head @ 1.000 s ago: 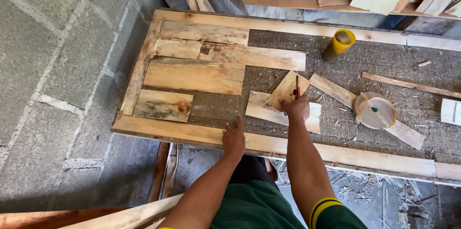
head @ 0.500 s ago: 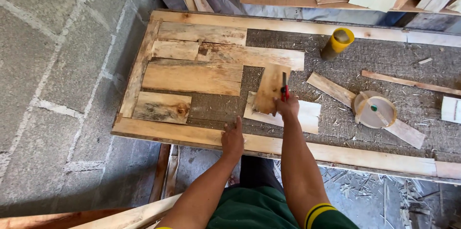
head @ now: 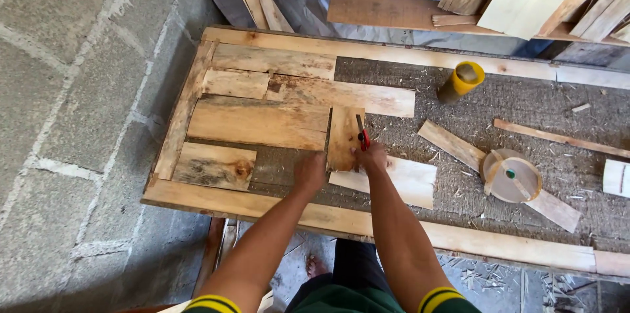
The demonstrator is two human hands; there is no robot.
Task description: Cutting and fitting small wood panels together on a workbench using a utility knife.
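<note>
I judge the panel roughly a third filled: several pale and brown offcuts already lie fitted inside the frame at the left end of the worktop (head: 499,100), while the rough bare board to the right is still uncovered. My left hand (head: 310,172) presses fingers-down at the lower edge of a short wood piece (head: 344,136) standing lengthwise just right of the fitted boards, and my right hand (head: 371,155) is closed around a red-handled tool (head: 362,136) along its right edge. The piece looks narrow, tan and knotty.
</note>
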